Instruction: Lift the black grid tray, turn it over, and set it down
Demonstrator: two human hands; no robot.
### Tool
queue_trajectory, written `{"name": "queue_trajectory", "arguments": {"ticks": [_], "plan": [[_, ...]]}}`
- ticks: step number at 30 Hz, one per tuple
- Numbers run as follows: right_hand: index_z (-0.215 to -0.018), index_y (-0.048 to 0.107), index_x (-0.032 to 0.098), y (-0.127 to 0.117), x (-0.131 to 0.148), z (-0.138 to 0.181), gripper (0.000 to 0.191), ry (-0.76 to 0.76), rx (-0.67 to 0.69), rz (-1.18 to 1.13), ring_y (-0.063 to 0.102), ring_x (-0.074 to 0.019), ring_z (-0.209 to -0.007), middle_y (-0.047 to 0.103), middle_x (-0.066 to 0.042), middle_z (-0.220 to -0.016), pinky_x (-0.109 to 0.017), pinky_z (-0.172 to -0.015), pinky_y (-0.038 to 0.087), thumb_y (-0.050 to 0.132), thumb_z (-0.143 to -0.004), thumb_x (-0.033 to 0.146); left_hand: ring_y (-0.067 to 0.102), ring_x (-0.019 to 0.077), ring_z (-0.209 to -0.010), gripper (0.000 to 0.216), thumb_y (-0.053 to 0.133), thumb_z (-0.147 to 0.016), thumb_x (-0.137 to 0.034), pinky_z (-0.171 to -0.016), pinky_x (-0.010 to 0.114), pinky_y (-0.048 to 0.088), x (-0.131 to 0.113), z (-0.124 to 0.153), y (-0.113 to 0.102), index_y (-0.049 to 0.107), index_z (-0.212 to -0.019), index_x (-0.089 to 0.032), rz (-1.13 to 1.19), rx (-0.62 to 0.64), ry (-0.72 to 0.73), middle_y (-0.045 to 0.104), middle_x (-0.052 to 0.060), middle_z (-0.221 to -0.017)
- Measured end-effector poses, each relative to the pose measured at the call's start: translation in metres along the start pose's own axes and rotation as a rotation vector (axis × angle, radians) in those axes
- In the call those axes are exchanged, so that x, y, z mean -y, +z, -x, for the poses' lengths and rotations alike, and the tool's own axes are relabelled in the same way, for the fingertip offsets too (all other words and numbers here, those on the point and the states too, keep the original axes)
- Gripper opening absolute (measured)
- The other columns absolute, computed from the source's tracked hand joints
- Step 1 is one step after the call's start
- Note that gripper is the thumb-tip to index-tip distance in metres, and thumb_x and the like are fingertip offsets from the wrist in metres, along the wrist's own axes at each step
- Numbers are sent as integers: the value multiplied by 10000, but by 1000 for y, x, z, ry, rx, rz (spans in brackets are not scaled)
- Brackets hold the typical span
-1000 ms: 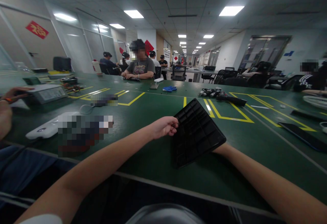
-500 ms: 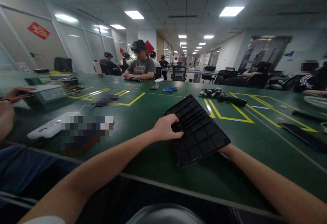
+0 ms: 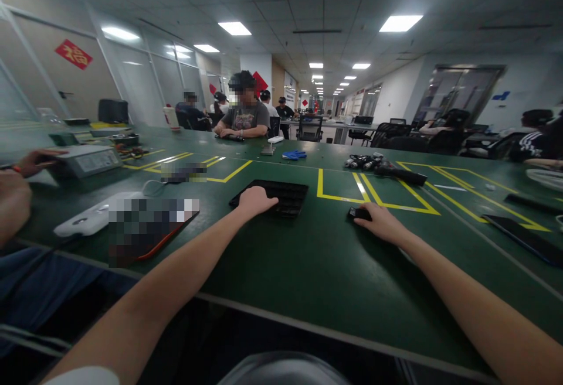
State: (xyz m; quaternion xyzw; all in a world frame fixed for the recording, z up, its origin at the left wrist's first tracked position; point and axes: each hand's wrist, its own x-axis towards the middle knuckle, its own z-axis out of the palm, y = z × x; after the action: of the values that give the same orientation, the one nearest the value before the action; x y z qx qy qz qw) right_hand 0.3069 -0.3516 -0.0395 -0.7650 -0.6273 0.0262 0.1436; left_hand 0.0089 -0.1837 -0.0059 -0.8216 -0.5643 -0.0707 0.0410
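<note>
A black compartment tray (image 3: 285, 193) lies flat on the green table (image 3: 308, 256), ahead and a little left of centre. My left hand (image 3: 255, 200) rests on the tray's near edge with its fingers curled over it. Off to the right, my right hand (image 3: 382, 222) lies on the table with its fingers closed round a small black object (image 3: 355, 213), which pokes out past my fingertips.
Yellow tape lines (image 3: 378, 197) mark boxes on the table. Black parts (image 3: 373, 163), a blue cloth (image 3: 292, 153) and a dark flat panel (image 3: 523, 234) lie further out. A neighbour's hand (image 3: 30, 162) touches a grey device (image 3: 90, 159) at left. People sit across the table.
The tray, held tilted up in both hands before, now lies flat further left. My right hand has left it and closed on a small black object to the right.
</note>
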Motion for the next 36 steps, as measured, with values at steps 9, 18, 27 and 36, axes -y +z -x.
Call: {"name": "queue_trajectory", "arguments": {"ticks": [9, 18, 27, 36], "plan": [[-1203, 489, 82, -4, 36, 12, 494, -171, -340, 107, 421, -314, -1143, 513, -175, -1207, -456, -983, 349, 486, -815, 388, 581, 208, -924, 380, 274, -867, -151, -802, 310, 464, -25, 34, -9, 551, -1115, -71, 139, -284, 363, 590, 143, -1028], [-1133, 545, 137, 20, 79, 28, 334, -445, -38, -10, 490, -245, -1063, 543, -124, -1155, -417, -950, 403, 431, -861, 294, 518, 181, -1036, 327, 417, -779, -41, -940, 294, 413, -70, 77, 22, 530, -1078, -106, 286, -73, 999, 555, 105, -1099], [-1251, 433, 129, 7, 99, 43, 418, -470, -282, -217, 402, -233, -1190, 481, -142, -1257, -440, -1020, 326, 305, -914, 340, 535, 226, -1016, 262, 455, -858, -259, -942, 356, 405, -78, 91, 14, 599, -997, -90, 146, -264, 1152, 609, 125, -1052], [-968, 582, 176, -5, 136, 71, 353, -551, 52, -457, 572, -186, -833, 633, -65, -892, -340, -768, 429, 276, -913, 345, 614, 213, -875, 258, 435, -810, -113, -808, 333, 467, -89, 119, 24, 690, -852, -101, 31, -436, 1616, 698, 102, -886]]}}
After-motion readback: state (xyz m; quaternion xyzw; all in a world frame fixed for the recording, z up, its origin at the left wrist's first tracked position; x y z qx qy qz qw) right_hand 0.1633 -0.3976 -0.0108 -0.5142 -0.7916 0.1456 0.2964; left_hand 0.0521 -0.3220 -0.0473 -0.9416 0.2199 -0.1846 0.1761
